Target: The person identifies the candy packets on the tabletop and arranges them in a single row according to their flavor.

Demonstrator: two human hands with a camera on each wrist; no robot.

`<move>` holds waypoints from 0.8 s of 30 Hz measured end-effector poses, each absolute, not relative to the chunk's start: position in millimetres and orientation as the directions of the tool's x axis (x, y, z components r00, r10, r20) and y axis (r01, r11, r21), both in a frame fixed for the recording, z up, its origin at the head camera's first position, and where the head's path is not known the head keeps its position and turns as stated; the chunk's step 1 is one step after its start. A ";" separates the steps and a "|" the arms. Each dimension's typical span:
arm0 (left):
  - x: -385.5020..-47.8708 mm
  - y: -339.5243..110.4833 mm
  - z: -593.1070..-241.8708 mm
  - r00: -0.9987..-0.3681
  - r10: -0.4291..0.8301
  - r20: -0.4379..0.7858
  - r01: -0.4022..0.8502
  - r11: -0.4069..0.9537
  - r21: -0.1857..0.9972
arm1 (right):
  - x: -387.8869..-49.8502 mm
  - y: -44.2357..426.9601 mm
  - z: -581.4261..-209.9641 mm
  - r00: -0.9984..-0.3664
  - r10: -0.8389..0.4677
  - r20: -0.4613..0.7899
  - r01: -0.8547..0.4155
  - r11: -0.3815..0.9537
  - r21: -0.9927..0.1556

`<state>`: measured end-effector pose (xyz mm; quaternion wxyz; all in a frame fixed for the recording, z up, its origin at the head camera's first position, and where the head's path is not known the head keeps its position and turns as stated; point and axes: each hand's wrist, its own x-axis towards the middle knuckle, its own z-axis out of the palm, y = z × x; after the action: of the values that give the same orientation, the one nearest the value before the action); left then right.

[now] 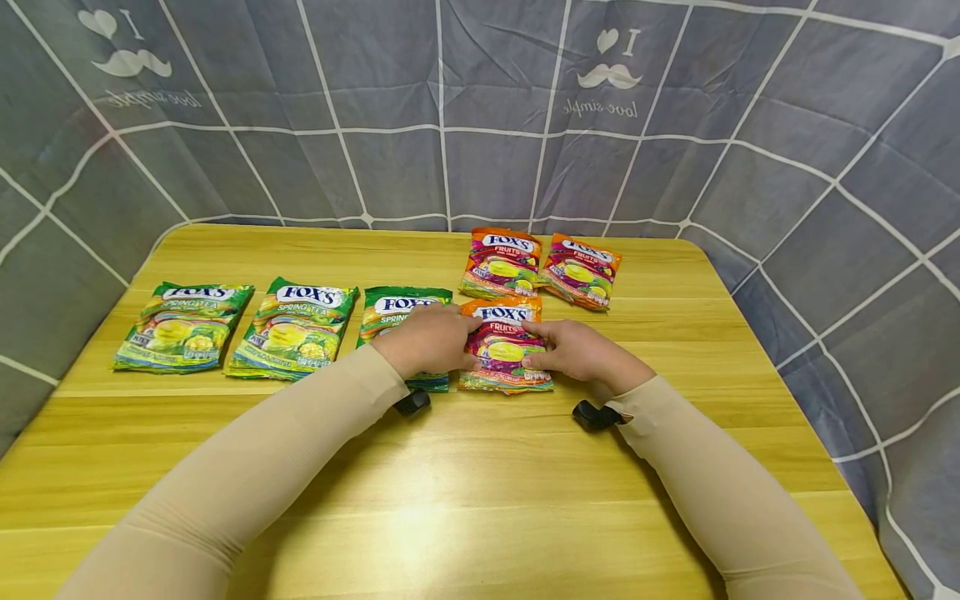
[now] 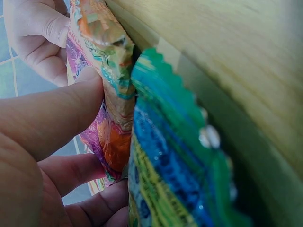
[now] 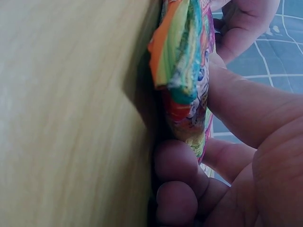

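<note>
A red and orange FOX'S Fruits bag [image 1: 504, 350] lies on the table between both hands. My left hand [image 1: 431, 340] grips its left edge, thumb on the printed face, and covers part of a green Spring Tea bag [image 1: 397, 304] right beside it. On the other edge, my right hand [image 1: 581, 352] holds the bag with thumb and fingers. In the left wrist view the thumb of the left hand [image 2: 52, 142] presses the fruits bag [image 2: 111, 94] close to the green one [image 2: 165, 156]. The right wrist view has the right hand [image 3: 236, 156] at the bag's side [image 3: 187, 75], some fingertips curled low by the table.
Two more fruits bags [image 1: 501, 265] [image 1: 581, 272] lie behind, the nearer one touching the held bag's top. Two green bags [image 1: 292, 327] [image 1: 183, 327] lie to the left on the wooden table [image 1: 450, 517]. A grey checked cloth [image 1: 390, 92] stands around the back and sides.
</note>
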<state>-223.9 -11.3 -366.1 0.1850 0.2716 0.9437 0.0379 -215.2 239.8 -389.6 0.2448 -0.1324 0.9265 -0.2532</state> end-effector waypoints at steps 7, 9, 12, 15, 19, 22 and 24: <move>-224.2 -11.5 -366.3 -0.784 0.526 -0.330 0.498 0.850 0.172 | -214.6 239.2 -389.4 -0.846 -0.374 -0.380 -0.131 0.837 -0.532; -224.3 -11.4 -366.6 -0.783 0.527 -0.329 0.499 0.849 0.172 | -214.6 239.1 -389.2 -0.846 -0.373 -0.380 -0.131 0.838 -0.530; -224.6 -11.2 -367.0 -0.784 0.526 -0.329 0.498 0.850 0.171 | -214.8 239.2 -389.0 -0.846 -0.373 -0.381 -0.129 0.837 -0.532; -224.8 -10.9 -367.3 -0.784 0.526 -0.329 0.499 0.850 0.169 | -215.1 239.2 -389.0 -0.845 -0.373 -0.383 -0.126 0.835 -0.536; -225.1 -10.6 -367.4 -0.784 0.526 -0.329 0.500 0.850 0.168 | -215.7 239.4 -390.1 -0.845 -0.373 -0.383 -0.124 0.834 -0.538; -225.0 -10.8 -367.3 -0.784 0.526 -0.329 0.500 0.850 0.168 | -215.8 239.9 -390.7 -0.846 -0.372 -0.382 -0.121 0.832 -0.542; -224.7 -10.9 -367.4 -0.783 0.527 -0.330 0.500 0.849 0.170 | -215.6 240.2 -391.0 -0.845 -0.375 -0.380 -0.124 0.830 -0.545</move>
<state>-224.7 -10.9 -367.4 0.1852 0.2723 0.9435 0.0366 -215.6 240.2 -391.0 0.2431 -0.1348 0.9250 -0.2589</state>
